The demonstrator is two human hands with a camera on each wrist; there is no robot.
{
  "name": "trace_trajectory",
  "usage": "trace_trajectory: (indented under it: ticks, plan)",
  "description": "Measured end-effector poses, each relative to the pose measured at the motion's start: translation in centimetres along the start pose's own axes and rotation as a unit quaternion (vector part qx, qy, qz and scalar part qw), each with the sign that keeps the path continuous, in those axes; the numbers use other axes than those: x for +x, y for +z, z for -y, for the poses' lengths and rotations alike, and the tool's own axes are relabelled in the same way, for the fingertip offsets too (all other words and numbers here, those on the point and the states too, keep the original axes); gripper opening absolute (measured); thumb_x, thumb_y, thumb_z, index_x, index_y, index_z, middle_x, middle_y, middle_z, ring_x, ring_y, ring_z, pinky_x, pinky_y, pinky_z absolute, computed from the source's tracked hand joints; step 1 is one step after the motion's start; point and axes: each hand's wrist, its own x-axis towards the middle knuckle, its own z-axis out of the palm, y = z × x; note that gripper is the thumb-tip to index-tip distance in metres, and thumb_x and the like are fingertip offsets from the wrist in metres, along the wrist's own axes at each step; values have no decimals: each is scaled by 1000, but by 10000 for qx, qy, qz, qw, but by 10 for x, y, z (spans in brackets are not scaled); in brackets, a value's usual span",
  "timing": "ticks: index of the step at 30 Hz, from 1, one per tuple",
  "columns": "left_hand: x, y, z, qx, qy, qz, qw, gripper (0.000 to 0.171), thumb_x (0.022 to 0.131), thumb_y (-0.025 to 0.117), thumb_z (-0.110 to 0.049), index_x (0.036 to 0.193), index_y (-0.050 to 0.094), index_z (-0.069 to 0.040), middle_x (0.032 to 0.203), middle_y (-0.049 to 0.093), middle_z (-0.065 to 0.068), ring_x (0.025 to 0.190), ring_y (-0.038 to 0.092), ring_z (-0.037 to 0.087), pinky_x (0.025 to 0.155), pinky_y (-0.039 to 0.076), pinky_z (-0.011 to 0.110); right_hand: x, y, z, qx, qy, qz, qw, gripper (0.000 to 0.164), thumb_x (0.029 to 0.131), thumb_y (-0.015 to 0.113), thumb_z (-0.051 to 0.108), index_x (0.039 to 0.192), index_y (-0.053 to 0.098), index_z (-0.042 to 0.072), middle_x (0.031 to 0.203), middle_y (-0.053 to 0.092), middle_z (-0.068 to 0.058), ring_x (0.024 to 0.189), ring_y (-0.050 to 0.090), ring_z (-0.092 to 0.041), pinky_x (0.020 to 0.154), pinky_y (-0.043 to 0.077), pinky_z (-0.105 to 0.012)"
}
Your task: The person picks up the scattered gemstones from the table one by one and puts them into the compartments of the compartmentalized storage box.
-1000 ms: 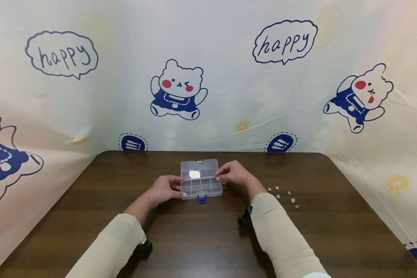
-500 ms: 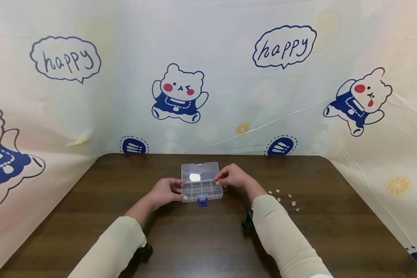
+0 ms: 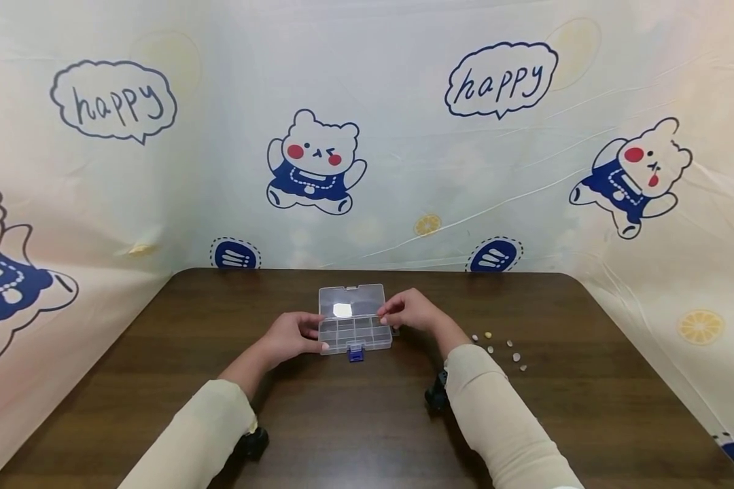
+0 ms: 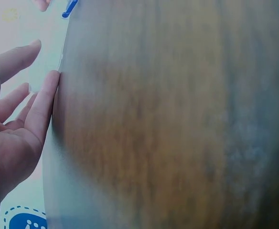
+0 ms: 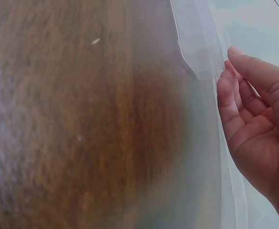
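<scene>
A clear plastic compartment box (image 3: 355, 333) sits on the table with its lid (image 3: 357, 299) raised at the back and a blue latch (image 3: 355, 354) at its front. My left hand (image 3: 290, 334) grips the box's left end, thumb at the front corner and fingers toward the back. At the box's back right corner is my right hand (image 3: 411, 311), thumb and fingertips close together by the hinge side. I cannot tell whether something small is pinched there. In the right wrist view, these fingertips (image 5: 225, 86) are right beside the clear plastic edge.
Several small pale pebbles (image 3: 516, 357), one of them yellowish (image 3: 488, 335), lie scattered on the brown table (image 3: 342, 428) to the right of my right wrist. A printed cloth with bears (image 3: 316, 163) hangs behind the table.
The view has tilted slightly. Both hands and the box keep nearly the same places, with my right fingertips staying at the box's back right corner.
</scene>
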Motion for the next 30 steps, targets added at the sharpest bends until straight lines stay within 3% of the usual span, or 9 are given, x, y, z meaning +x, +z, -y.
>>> trace_trajectory:
  ticks: [30]
  plan:
    - [-1,0,-3,54,38,-59,10000,65,72,88,-18,130,61,-7,108,66,6,94,61,20,86,54,35,-16,-15,8,824,-180,-153,9963,24,85,75,6,109,72,0,98,70,-8,82,66,-25,79,57,-39]
